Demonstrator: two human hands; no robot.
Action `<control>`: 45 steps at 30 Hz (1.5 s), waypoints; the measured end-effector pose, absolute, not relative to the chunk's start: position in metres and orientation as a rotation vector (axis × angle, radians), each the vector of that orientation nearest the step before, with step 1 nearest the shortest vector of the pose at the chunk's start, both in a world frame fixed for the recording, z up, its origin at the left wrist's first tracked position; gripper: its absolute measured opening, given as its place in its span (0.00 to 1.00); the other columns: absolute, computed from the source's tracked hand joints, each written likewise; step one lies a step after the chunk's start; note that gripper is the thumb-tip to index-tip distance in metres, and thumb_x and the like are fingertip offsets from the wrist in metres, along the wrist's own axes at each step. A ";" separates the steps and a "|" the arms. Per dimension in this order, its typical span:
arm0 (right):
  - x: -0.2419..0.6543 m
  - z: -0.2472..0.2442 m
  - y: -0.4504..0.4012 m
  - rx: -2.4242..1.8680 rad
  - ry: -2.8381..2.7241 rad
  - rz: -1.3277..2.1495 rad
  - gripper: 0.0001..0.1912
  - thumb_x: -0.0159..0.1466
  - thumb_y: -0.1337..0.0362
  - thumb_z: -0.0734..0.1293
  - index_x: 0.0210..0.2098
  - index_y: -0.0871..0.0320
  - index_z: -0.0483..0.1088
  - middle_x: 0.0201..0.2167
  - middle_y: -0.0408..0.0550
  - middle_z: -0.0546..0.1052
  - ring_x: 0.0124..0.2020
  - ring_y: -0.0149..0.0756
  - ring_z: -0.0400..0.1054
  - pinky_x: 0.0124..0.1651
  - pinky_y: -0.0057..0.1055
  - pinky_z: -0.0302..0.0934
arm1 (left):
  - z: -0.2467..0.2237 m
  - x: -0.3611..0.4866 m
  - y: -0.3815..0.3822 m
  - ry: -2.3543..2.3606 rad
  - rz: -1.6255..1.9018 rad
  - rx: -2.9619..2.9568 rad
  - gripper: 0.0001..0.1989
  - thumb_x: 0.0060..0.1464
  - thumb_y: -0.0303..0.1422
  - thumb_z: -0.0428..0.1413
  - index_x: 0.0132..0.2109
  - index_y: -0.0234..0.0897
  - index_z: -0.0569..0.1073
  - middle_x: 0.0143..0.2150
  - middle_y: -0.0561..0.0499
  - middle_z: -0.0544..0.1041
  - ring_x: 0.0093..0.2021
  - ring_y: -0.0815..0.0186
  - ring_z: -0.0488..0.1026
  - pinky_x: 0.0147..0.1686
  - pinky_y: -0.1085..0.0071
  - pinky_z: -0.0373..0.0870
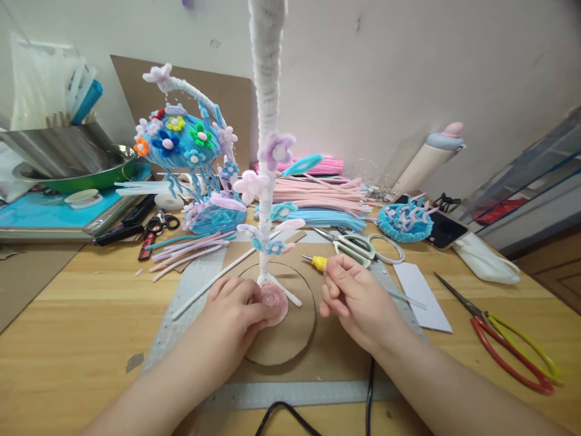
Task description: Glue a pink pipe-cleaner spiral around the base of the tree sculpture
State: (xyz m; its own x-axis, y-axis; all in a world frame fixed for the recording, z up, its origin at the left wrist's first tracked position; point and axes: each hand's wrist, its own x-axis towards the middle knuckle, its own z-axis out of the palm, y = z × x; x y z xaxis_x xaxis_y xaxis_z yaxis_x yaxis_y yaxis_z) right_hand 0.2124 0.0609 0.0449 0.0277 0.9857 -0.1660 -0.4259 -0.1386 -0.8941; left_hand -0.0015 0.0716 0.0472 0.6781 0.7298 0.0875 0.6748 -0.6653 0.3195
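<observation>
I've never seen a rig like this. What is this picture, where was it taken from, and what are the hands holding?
There is no robot: these are a person's bare hands, seen by one head-worn camera looking forward and down. The left hand has its fingers at a pink coil, by the foot of a tall white stem with fuzzy flowers. The right hand has its fingers drawn together beside a yellow-tipped tool; whether it grips that is unclear. On the wooden table are cardboard, fuzzy pink strips and red-and-yellow-handled scissors.
</observation>
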 end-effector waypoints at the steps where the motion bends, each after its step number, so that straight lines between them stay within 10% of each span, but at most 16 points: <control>1: 0.212 0.045 0.061 -1.006 -0.735 1.463 0.16 0.57 0.52 0.71 0.30 0.56 0.65 0.16 0.31 0.66 0.12 0.20 0.48 0.21 0.25 0.62 | 0.047 -0.002 0.072 1.124 0.298 2.630 0.13 0.61 0.31 0.51 0.46 0.52 0.77 0.37 0.49 0.71 0.42 0.60 0.65 0.45 0.58 0.60; 15: 0.219 0.036 0.063 -1.258 -1.439 0.894 0.20 0.54 0.74 0.60 0.43 0.52 0.70 0.44 0.47 0.69 0.46 0.38 0.64 0.47 0.37 0.60 | 0.051 0.000 0.072 1.136 0.281 2.605 0.12 0.61 0.31 0.52 0.46 0.52 0.77 0.38 0.50 0.72 0.43 0.59 0.65 0.46 0.58 0.60; 32: 0.219 0.030 0.057 -1.323 -1.734 0.612 0.12 0.62 0.73 0.62 0.38 0.51 0.73 0.30 0.42 0.66 0.31 0.33 0.64 0.33 0.30 0.58 | 0.051 0.000 0.072 1.160 0.236 2.583 0.12 0.62 0.33 0.51 0.47 0.53 0.77 0.39 0.50 0.71 0.44 0.59 0.65 0.48 0.57 0.60; 45: 0.207 0.037 0.061 -0.983 -0.895 1.570 0.15 0.56 0.52 0.72 0.35 0.57 0.72 0.28 0.41 0.68 0.27 0.27 0.62 0.32 0.27 0.58 | 0.048 -0.001 0.073 1.146 0.268 2.603 0.12 0.61 0.33 0.51 0.46 0.53 0.76 0.40 0.50 0.72 0.44 0.60 0.65 0.46 0.58 0.59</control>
State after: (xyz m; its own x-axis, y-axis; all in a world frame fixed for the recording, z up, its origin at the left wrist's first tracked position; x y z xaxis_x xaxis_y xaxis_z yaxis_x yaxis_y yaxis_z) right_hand 0.2074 0.0605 0.0372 -0.1326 0.9796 -0.1507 -0.3692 -0.1899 -0.9098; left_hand -0.0007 0.0730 0.0480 0.6675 0.7426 0.0549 0.6899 -0.6445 0.3295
